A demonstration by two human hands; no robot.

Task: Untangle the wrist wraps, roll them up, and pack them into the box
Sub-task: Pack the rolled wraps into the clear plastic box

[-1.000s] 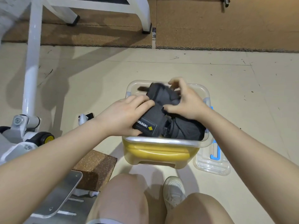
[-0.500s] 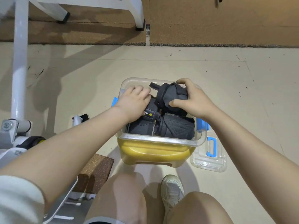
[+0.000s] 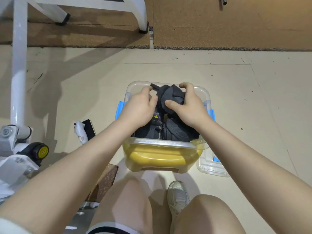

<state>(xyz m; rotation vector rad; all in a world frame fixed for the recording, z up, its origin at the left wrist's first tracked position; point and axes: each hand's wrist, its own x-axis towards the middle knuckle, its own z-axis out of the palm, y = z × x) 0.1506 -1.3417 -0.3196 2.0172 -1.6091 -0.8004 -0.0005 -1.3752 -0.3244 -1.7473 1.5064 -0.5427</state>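
Over the far half of the box (image 3: 205,93), right hand (image 3: 187,105) grips a rolled dark wrist wrap (image 3: 170,97): thumb curled on its near face, fingers hooked over the far top. Left hand (image 3: 140,107) sits just beside it on the left, fingers bent against the roll's side; whether it actually grips I cannot tell. Roll lies between both hands, on top of two more packed wraps (image 3: 175,132) at the near side of the box. Box is clear with blue latches and stands on a yellow stool (image 3: 160,159) on the floor. Clear lid (image 3: 212,168) lies on the floor just right of the stool.
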